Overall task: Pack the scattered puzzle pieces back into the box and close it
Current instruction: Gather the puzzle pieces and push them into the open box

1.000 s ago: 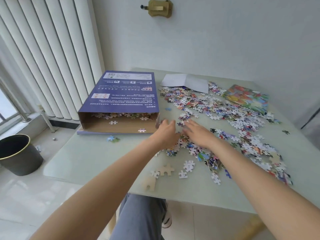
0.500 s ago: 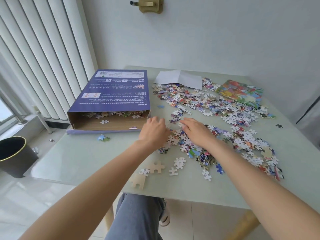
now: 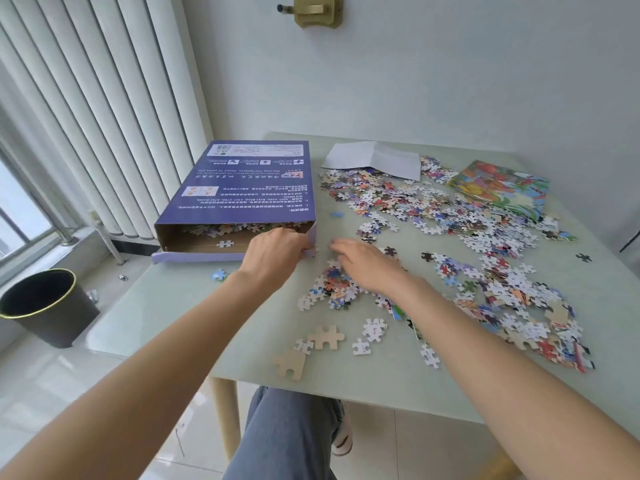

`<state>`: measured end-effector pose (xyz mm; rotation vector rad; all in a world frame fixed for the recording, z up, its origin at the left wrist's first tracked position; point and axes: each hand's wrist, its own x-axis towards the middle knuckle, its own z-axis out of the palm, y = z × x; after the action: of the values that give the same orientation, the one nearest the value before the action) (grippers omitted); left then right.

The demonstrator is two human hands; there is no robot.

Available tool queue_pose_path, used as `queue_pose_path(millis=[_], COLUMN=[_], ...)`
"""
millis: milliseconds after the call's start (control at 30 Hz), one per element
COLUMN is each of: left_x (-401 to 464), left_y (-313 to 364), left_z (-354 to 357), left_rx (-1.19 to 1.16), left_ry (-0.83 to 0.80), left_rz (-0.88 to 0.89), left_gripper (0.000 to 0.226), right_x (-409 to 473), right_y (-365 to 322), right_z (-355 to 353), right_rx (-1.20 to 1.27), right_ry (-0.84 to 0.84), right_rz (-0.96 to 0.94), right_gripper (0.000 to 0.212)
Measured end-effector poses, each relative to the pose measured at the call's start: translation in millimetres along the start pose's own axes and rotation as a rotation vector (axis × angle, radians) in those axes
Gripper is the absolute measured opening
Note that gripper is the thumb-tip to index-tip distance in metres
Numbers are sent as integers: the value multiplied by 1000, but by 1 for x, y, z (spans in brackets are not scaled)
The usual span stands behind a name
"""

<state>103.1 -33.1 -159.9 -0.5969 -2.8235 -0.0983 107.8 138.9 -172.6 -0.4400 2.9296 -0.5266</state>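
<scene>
A purple puzzle box (image 3: 242, 188) lies on the table's left side, its open end facing me, with several pieces inside. My left hand (image 3: 273, 251) is at the right corner of that opening, fingers curled round a few puzzle pieces; the fingertips are mostly hidden. My right hand (image 3: 367, 265) lies flat, fingers stretched, on a small heap of pieces (image 3: 332, 289) just right of the box. Scattered puzzle pieces (image 3: 433, 209) cover the middle and right of the table.
The pale green table (image 3: 173, 317) has a near edge close to two large wooden pieces (image 3: 325, 337). A white paper (image 3: 374, 159) and a colourful picture sheet (image 3: 502, 188) lie at the back. A lone blue piece (image 3: 219, 274) sits before the box. A black bin (image 3: 45, 306) stands on the floor left.
My left hand has moved left from the heap to the box's open end. My right hand stays on the pieces, with its fingers stretched further towards the box.
</scene>
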Motion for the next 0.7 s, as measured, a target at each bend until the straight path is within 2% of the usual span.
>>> queue_pose_path(millis=[267,467,700], left_x=[8,8,10], left_y=[-6,-10,-14], left_z=[2,4,0], left_rx=[-42,-86,-124], left_ry=[57,56,75], left_rz=[-76,-80,-106], left_gripper=[18,24,26], right_x=[14,12,9], right_y=[-15,3,-18], right_z=[10,3,10], right_rx=[-29,-234,-167], right_ry=[-40,8,-54], right_rz=[-56,-24,-159], right_gripper=[45,39,45])
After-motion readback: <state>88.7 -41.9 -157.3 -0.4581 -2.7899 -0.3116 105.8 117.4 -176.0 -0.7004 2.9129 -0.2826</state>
